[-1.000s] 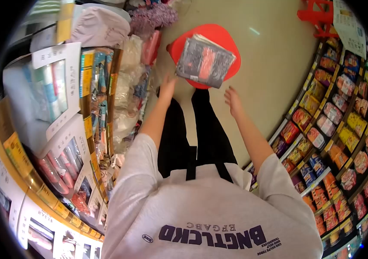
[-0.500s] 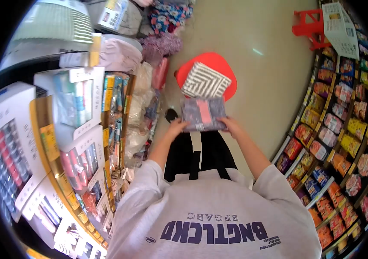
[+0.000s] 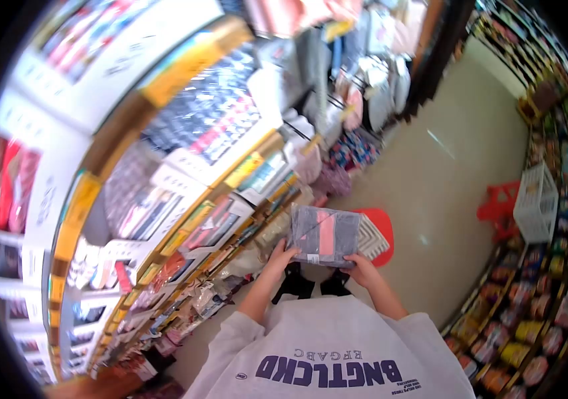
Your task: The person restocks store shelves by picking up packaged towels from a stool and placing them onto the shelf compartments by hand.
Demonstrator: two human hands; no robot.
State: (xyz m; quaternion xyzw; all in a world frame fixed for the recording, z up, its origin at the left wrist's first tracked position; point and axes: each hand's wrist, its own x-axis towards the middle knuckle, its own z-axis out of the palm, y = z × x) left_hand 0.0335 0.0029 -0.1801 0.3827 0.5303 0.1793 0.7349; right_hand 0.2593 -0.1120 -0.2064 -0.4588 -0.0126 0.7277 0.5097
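The left hand is closed on the lower left corner of a flat grey packet, fingers curled around its edge. The right hand is closed on the lower right corner of the same packet, thumb on the near face. The grey packet is held clear of the floor, in front of the person's chest, roughly level, with a pink panel running across its middle and a small white label at the near edge.

Just behind the packet, a second packet with a grey-and-white chevron pattern lies on a red stool; the stool stands on the beige floor. The held packet overlaps both in this view; it probably does not touch them, but the angle leaves this unclear.

To the left, a shelf unit with yellow price strips carries boxed and bagged goods. To the right, a white basket stands beside a second red stool, and a snack shelf curves along the aisle.
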